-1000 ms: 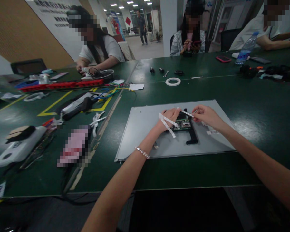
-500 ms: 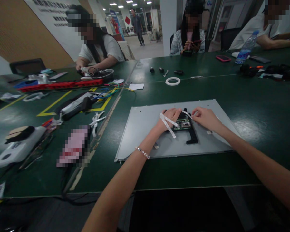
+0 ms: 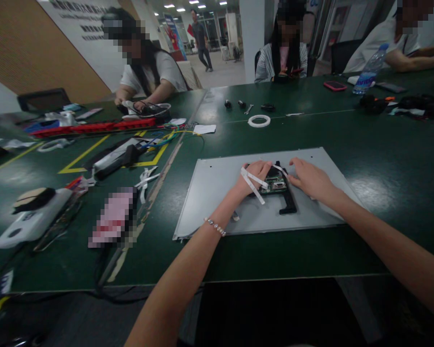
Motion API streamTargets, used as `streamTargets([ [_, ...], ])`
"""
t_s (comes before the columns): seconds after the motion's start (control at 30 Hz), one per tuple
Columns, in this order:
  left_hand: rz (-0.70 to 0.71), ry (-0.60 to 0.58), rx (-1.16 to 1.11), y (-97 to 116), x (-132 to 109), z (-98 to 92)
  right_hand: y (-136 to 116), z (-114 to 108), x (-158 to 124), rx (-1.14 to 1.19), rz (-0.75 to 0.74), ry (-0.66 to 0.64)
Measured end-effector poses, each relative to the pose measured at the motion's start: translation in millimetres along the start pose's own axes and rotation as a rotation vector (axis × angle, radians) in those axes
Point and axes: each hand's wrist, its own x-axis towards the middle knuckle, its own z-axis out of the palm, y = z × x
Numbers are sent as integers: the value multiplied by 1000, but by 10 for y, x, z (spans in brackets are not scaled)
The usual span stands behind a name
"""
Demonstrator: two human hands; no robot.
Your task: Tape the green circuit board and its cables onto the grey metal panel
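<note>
My left hand has its fingers curled over the far left part of a black plastic frame with a green circuit board in it. White paper-like strips hang across the back of that hand. Another thin white strip runs over the frame's far side toward my right hand. This right hand is beside the frame with thumb and forefinger apart, and I see nothing gripped between them. Under both hands lies a light grey flat panel.
A white tape roll and a small wrench lie beyond the panel on the green table. To the left are a white device and cables. Other people sit across; a water bottle stands far right.
My right thumb and forefinger have parted from their pinch at the end of the white strip. My left hand stays on the frame. A person in the background has walked closer.
</note>
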Motion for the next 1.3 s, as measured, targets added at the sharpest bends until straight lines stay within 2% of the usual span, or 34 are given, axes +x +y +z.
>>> streamTargets([
  [0.2, -29, 8, -20, 15, -5, 8, 143, -22, 19, -7, -47, -63],
  [0.63, -64, -72, 33, 90, -53, -62, 271, 14, 58, 73, -107, -103],
  [0.9, -54, -234, 202, 180, -106, -199, 277, -49, 62, 95, -131, -147],
  [1.1, -91, -191, 140, 162, -104, -187, 298, -131, 82, 166, -114, -221],
  [1.3, -91, -127, 107, 103, -82, -117, 276, -147, 80, 159, -125, -191],
])
